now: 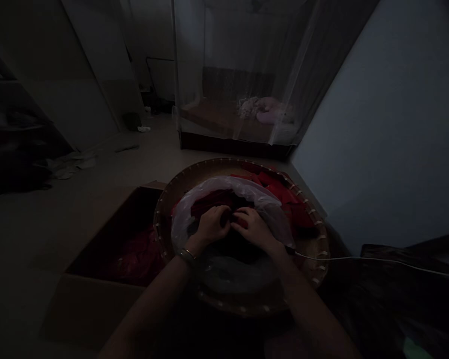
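Small red object [241, 223] of indistinct shape, located between the two hands above the open mouth of a translucent whitish plastic bag [271, 197]. The right hand [257, 230] has its grip closed, the bent fingers curving over the red object. The left hand [211, 225] faces it, its grip curled and its fingertips just beside those of the right; whether it too has hold of the object cannot be told in the dim light. A light-toned bangle [187, 255] encircles the left wrist. Dark red material [209, 202] shows inside the bag, which rests in a large round woven tray [160, 212] with pale bindings along its rim. Bright red flat pieces [280, 192] lie in the tray beyond the bag, toward the right. To the left stands an open brown cardboard box [93, 289] containing crumpled dark red material [142, 254]. A thin white cable [333, 259] extends from near the right wrist to the right edge of view. Background: a bed [209, 117] behind a sheer hanging net [239, 55], and a pale wall [392, 124] at right.
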`<state>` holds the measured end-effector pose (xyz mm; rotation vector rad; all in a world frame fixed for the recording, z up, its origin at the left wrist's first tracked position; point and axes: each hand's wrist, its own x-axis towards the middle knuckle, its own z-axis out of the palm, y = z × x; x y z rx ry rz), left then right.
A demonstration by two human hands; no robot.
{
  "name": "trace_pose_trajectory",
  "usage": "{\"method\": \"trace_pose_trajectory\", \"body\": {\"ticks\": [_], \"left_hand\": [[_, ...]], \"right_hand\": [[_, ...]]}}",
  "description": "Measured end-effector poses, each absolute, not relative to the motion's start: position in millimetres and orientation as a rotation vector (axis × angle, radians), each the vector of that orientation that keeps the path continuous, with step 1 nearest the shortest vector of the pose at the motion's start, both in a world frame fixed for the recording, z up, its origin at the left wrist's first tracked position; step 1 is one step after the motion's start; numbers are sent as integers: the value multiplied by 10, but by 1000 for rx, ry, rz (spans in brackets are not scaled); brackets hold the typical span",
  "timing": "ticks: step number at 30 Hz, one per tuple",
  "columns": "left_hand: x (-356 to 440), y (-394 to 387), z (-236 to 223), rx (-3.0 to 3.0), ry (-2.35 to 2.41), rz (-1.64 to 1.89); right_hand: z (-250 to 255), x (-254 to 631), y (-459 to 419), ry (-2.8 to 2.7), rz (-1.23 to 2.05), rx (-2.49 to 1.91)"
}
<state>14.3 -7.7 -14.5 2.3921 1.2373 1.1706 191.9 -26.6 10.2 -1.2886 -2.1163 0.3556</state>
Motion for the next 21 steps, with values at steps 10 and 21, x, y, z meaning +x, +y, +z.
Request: {"method": "trace_pose_trajectory", "body": {"ticks": [10, 21], "left_hand": [[150, 18, -190, 2170, 1171, 1224], [182, -13, -90, 1737, 1077, 1218]], "right_hand": [[16, 1877, -222, -2181, 451, -1318], [112, 1935, -242, -2162, 571, -1320]]}}
